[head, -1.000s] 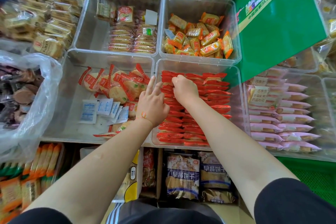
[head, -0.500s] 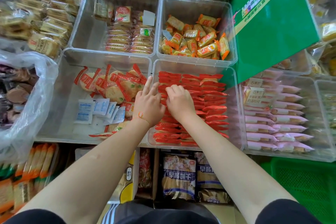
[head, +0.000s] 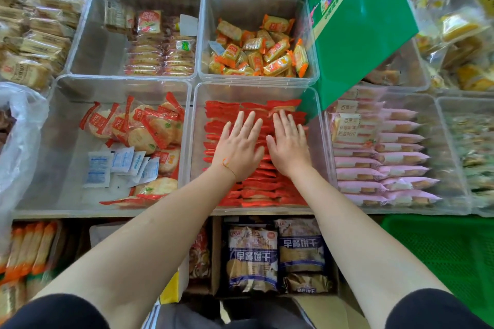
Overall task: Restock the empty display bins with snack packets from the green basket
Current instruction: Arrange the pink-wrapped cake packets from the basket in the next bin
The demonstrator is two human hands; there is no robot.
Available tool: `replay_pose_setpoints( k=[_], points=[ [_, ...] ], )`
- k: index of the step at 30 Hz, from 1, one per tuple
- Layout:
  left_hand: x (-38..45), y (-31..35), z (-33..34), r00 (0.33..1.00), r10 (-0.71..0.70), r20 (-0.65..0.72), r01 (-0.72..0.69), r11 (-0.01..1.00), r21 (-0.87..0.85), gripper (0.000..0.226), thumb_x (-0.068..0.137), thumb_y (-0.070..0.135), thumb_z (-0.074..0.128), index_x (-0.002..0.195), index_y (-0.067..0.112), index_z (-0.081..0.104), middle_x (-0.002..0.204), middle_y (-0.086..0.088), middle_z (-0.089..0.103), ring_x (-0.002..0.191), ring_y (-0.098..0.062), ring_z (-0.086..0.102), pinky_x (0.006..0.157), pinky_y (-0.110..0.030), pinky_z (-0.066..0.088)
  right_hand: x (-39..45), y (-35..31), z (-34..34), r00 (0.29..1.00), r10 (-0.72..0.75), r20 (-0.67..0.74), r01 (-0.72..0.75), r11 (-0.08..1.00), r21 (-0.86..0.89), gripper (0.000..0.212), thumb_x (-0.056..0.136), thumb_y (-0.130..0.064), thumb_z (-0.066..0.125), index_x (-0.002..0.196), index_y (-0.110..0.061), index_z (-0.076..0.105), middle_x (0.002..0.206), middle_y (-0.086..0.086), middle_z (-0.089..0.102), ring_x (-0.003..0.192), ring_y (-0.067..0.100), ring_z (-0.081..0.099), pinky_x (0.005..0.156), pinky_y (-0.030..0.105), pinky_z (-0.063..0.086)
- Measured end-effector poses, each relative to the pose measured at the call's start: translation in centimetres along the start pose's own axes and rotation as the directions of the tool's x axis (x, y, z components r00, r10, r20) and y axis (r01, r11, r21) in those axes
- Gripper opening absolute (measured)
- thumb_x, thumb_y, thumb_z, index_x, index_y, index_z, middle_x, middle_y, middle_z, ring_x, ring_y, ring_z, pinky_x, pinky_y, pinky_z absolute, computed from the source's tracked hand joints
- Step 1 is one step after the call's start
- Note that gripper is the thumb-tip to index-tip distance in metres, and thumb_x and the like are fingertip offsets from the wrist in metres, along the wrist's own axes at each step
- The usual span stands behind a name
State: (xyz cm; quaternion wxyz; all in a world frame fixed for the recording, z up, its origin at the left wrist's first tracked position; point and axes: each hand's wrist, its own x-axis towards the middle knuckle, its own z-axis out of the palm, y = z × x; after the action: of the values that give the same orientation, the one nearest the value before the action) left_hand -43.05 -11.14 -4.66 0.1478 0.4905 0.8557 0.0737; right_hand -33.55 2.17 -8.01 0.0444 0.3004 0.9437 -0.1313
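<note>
Rows of red snack packets [head: 256, 189] fill the clear middle bin [head: 319, 125] in the front row. My left hand [head: 239, 145] and my right hand [head: 288, 143] lie side by side, palms down, with straight fingers pressing flat on those packets. Neither hand holds a packet. The green basket [head: 441, 254] shows as a mesh surface at the lower right, below the shelf edge.
Left of the middle bin, another bin [head: 53, 141] holds round crackers in red wrappers and white sachets. Pink packets [head: 382, 165] fill the bin to the right. An orange-packet bin [head: 256, 53] and a green carton [head: 358, 24] stand behind. Blue snack bags [head: 275, 256] sit below.
Both hands went from curled among the red packets to flat, fingers spread, pressing on top. They now lie further into the bin.
</note>
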Motion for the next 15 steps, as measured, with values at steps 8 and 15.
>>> replay_pose_setpoints(
  k=[8,15],
  points=[
    [0.6,-1.2,2.9,0.999,-0.023,0.047,0.018,0.994,0.106,0.070,0.100,0.059,0.013,0.158,0.022,0.003,0.165,0.000,-0.004,0.151,-0.020,-0.011,0.122,-0.048,-0.002,0.2,1.6,-0.1,0.995,0.085,-0.052,-0.080,0.993,0.084,0.073,0.102,-0.057,0.018,0.158,-0.010,0.011,0.166,0.008,0.007,0.153,0.021,0.001,0.124,0.041,0.000],
    [0.4,-1.2,3.6,0.999,-0.039,0.028,0.035,0.993,0.112,0.070,0.099,0.059,0.013,0.158,0.021,0.002,0.166,0.000,-0.003,0.151,-0.020,-0.011,0.122,-0.048,-0.002,4.0,0.3,-1.5,0.992,-0.073,-0.100,0.070,0.997,-0.031,0.055,0.106,-0.042,0.024,0.155,-0.017,0.030,0.163,0.008,0.021,0.151,0.028,0.013,0.123,0.047,0.006]
  ],
)
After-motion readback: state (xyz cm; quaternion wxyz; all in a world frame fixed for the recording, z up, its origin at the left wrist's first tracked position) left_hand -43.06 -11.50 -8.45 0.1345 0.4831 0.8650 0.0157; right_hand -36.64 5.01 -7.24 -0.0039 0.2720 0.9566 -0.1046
